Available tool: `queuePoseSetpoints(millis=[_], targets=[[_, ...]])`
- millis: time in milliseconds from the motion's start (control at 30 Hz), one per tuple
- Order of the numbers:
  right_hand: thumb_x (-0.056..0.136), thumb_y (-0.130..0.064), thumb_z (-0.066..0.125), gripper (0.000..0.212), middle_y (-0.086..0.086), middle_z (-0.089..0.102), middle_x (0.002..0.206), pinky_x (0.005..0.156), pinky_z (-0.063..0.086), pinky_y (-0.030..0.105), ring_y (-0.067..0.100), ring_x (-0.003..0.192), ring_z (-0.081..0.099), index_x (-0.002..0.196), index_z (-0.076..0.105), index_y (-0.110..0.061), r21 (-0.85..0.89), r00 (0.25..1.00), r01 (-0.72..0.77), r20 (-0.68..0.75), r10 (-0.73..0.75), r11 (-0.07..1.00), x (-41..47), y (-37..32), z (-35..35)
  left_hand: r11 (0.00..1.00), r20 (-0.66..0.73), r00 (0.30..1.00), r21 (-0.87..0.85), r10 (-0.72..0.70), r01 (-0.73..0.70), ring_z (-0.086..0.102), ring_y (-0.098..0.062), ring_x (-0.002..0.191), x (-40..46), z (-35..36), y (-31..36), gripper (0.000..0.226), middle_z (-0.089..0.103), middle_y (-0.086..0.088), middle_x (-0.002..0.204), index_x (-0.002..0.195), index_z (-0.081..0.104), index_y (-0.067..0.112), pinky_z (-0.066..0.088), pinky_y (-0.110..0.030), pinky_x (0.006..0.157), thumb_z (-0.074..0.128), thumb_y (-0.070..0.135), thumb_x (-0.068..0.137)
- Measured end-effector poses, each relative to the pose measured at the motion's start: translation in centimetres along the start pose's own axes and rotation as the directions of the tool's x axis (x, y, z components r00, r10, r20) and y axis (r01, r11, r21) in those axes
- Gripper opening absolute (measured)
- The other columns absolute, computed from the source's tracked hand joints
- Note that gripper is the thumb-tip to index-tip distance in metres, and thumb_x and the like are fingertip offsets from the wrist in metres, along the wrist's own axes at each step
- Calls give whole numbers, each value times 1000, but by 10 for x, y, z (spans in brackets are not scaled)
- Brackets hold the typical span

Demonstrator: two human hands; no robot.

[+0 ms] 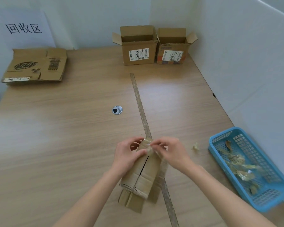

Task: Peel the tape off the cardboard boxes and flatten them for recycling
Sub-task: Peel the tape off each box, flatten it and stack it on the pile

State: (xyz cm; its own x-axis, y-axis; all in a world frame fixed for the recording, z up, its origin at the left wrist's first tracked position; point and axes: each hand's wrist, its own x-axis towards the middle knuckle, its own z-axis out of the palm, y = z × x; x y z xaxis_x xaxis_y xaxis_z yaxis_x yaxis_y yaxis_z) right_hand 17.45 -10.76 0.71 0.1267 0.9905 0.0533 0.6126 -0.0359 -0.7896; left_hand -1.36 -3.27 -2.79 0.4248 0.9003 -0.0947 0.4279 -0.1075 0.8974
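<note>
White wall sign reads "回收区"; flattened cardboard bears QR code; box labels show barcodes, text too small to read.

Soft, even daylight

Glare is pooling on the table; wide-angle distortion is bending the edges, blurring the basket.

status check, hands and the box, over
Left hand holds small box. Right hand pinches clear tape at its top end. Nothing in the way.

Partitioned office desk, recycling sign
</note>
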Motion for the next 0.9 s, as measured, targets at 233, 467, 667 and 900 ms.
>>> queuePoseSetpoints(millis=[233,467,667,900], targets=[[85,-15,79,8,-5,70,80,59,56,38,18,65,66,88,72,-16,-390,973,36,-196,-121,920,-1,2,-1,997,12,998,38,61,-61,70,-2,88,-2,-1,-1,45,73,18,100,112,73,35,60,-34,81,92,26,71],[91,-15,74,8,4,72,87,61,57,44,28,70,69,89,78,-8,-353,986,93,-96,-134,931,-12,-8,11,995,-31,996,39,89,-87,68,-1,92,-5,2,0,44,71,21,104,114,74,28,59,-28,75,90,27,73],[96,-25,68,24,-2,65,114,82,54,38,18,98,65,118,74,-15,-203,995,89,71,-76,975,-24,-5,14,996,-23,996,30,85,-85,68,-2,94,-8,3,0,39,72,16,106,114,75,24,59,-32,75,88,21,78],[85,-28,79,8,-12,69,103,78,50,29,7,102,61,83,72,-24,-245,996,-76,-63,63,967,-2,-2,14,997,-14,997,-13,71,-71,69,-2,92,-3,1,-6,39,72,20,104,111,76,31,61,-31,77,90,22,75]])
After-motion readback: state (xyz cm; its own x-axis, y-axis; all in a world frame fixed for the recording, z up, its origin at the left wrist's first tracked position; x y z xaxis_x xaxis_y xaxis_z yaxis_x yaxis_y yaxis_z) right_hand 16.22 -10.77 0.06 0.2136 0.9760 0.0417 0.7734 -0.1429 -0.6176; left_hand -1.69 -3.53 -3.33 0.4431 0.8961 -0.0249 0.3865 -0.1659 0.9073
